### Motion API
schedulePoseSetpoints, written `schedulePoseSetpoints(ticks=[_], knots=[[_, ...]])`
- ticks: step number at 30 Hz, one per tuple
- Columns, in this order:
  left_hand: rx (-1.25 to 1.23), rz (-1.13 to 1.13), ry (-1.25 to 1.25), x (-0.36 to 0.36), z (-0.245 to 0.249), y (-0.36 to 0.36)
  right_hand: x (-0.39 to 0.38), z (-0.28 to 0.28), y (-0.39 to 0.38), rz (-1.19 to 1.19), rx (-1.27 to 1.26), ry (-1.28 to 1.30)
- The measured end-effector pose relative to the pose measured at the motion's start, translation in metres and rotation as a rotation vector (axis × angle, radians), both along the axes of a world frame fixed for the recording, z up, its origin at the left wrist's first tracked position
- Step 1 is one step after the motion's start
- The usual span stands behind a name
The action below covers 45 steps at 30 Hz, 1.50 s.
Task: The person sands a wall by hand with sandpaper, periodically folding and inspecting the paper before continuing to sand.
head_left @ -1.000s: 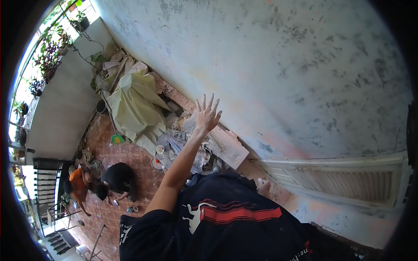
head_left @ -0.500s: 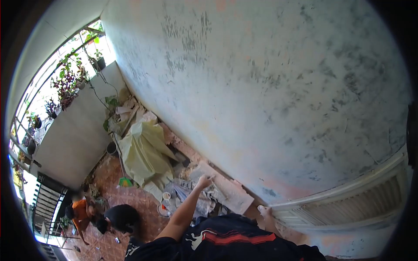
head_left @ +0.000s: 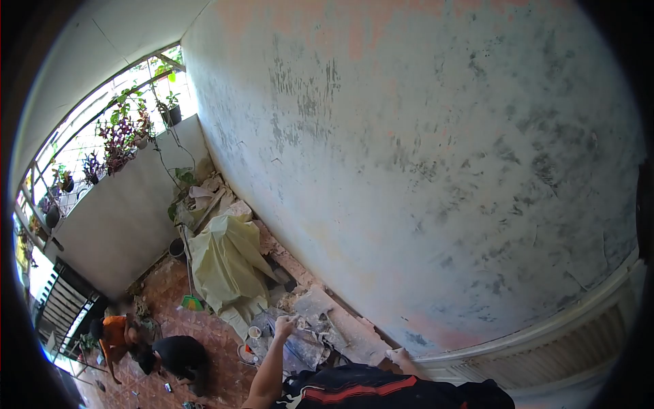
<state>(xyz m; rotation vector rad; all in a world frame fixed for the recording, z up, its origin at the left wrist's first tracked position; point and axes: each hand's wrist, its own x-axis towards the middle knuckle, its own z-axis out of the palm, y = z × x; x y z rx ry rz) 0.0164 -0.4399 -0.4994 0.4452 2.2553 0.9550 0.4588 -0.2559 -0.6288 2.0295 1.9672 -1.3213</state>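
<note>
My left hand (head_left: 286, 326) is closed in a fist over a plastic-covered pile of rubble. Whatever it may hold is too small to make out. My right hand (head_left: 398, 356) is closed too, near the lower end of a pale dusty board (head_left: 354, 334); its fingers are small in view and I cannot see what is in them. The board lies along the foot of a patchy whitish wall (head_left: 409, 204) with grey and pinkish marks. Left of my left hand stands a small white cup-like container (head_left: 255, 332).
A yellowish sheet (head_left: 228, 262) covers a heap by the wall. A green dustpan (head_left: 192, 303) lies beside it. Two people crouch at lower left, one in an orange top (head_left: 116, 332), one in dark clothes (head_left: 180, 358). A louvred panel (head_left: 565, 354) is at right.
My left hand has moved left and down, and my right hand left and down. The view has tilted upward, showing more wall. The crouching people have barely moved.
</note>
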Motion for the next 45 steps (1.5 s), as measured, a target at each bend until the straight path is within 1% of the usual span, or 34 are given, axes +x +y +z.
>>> schedulePoseSetpoints(ticks=[2, 3, 5, 7, 8, 9, 11, 13, 14, 15, 16, 17, 18, 19, 20, 21, 22, 23, 24, 26, 27, 29, 30, 31, 33, 35, 36, 37, 39, 40, 41, 43, 44, 45], knots=[[0.069, 0.075, 0.019, -0.001, -0.016, -0.016, 0.005, -0.001, 0.001, 0.048, -0.054, -0.046], [0.142, 0.142, 0.042, -0.002, -0.024, -0.024, 0.002, 0.014, 0.000, 0.082, 0.000, -0.097], [0.136, 0.191, 0.081, -0.004, -0.046, -0.031, -0.009, 0.027, 0.008, 0.118, 0.052, -0.150], [0.304, 0.362, 0.006, 0.004, -0.046, -0.040, -0.018, 0.034, 0.015, 0.252, 0.115, -0.164], [0.382, 0.395, -0.007, 0.003, -0.062, -0.044, -0.025, 0.034, 0.021, 0.303, 0.140, -0.118], [0.367, 0.398, -0.013, 0.007, -0.060, -0.048, -0.032, 0.036, 0.026, 0.354, 0.161, -0.074], [0.325, 0.321, 0.182, 0.012, -0.044, -0.047, -0.060, 0.055, 0.037, 0.469, 0.241, -0.038], [0.265, 0.319, 0.197, 0.012, -0.025, -0.038, -0.100, 0.130, 0.042, 0.606, 0.454, 0.171], [0.245, 0.302, 0.202, 0.008, -0.015, -0.030, -0.111, 0.120, 0.061, 0.742, 0.629, 0.351], [0.200, 0.263, 0.247, 0.002, -0.003, -0.018, -0.133, 0.172, 0.070, 0.789, 0.593, 0.320], [0.155, 0.223, 0.293, -0.005, 0.014, -0.003, -0.151, 0.173, 0.089, 0.850, 0.984, 0.477], [0.315, 0.222, 0.269, -0.010, 0.033, 0.016, -0.169, 0.212, 0.103, 0.849, 1.068, 0.582], [0.478, 0.222, 0.244, -0.017, 0.052, 0.038, -0.184, 0.276, 0.110, 0.896, 1.121, 0.578], [0.524, 0.181, 0.206, -0.028, 0.069, 0.062, -0.194, 0.306, 0.134, 0.956, 1.188, 0.565], [0.626, 0.148, 0.255, -0.041, 0.082, 0.087, -0.201, 0.364, 0.135, 0.892, 1.330, 0.543], [0.555, 0.085, 0.387, -0.052, 0.109, 0.111, -0.207, 0.406, 0.143, 0.835, 1.470, 0.506], [0.747, 0.018, 0.419, -0.051, 0.156, 0.134, -0.212, 0.443, 0.149, 0.747, 1.569, 0.500], [0.766, -0.041, 0.478, -0.065, 0.176, 0.161, -0.215, 0.478, 0.157, 0.706, 1.689, 0.467], [0.771, -0.084, 0.607, -0.073, 0.204, 0.186, -0.216, 0.500, 0.173, 0.674, 1.834, 0.428], [0.809, -0.157, 0.611, -0.086, 0.265, 0.229, -0.220, 0.550, 0.187, 0.628, 2.019, 0.266], [0.853, -0.198, 0.666, -0.087, 0.298, 0.245, -0.223, 0.570, 0.194, 0.610, 2.077, 0.195], [0.941, -0.234, 0.904, -0.104, 0.343, 0.285, -0.229, 0.604, 0.204, 0.577, 2.135, 0.098], [0.987, -0.240, 0.987, -0.112, 0.363, 0.306, -0.234, 0.618, 0.206, 0.555, 2.198, -0.021], [1.034, -0.243, 1.070, -0.118, 0.383, 0.324, -0.240, 0.628, 0.210, 0.532, 2.257, -0.143], [1.031, -0.267, 1.130, -0.117, 0.424, 0.349, -0.255, 0.632, 0.213, 0.494, 2.271, -0.180], [1.074, -0.289, 1.158, -0.117, 0.461, 0.376, -0.276, 0.623, 0.214, 0.608, 2.256, -0.188], [1.099, -0.289, 1.182, -0.115, 0.471, 0.388, -0.289, 0.600, 0.228, 0.777, 2.211, -0.251], [1.116, -0.311, 1.176, -0.112, 0.474, 0.398, -0.291, 0.592, 0.228, 0.757, 2.209, -0.275], [1.214, -0.310, 1.177, -0.109, 0.487, 0.419, -0.297, 0.580, 0.226, 1.086, 2.065, -0.429], [1.213, -0.239, 1.173, -0.106, 0.485, 0.427, -0.293, 0.600, 0.221, 0.952, 2.060, -0.325], [1.240, -0.239, 1.170, -0.110, 0.484, 0.433, -0.292, 0.615, 0.216, 0.942, 2.074, -0.351], [1.273, -0.225, 1.233, -0.115, 0.479, 0.436, -0.293, 0.627, 0.206, 0.613, 2.134, -0.267], [1.282, -0.201, 1.222, -0.116, 0.477, 0.437, -0.301, 0.610, 0.212, 0.601, 2.140, -0.295], [1.303, -0.216, 1.212, -0.117, 0.479, 0.436, -0.312, 0.580, 0.222, 0.740, 2.138, -0.358]])
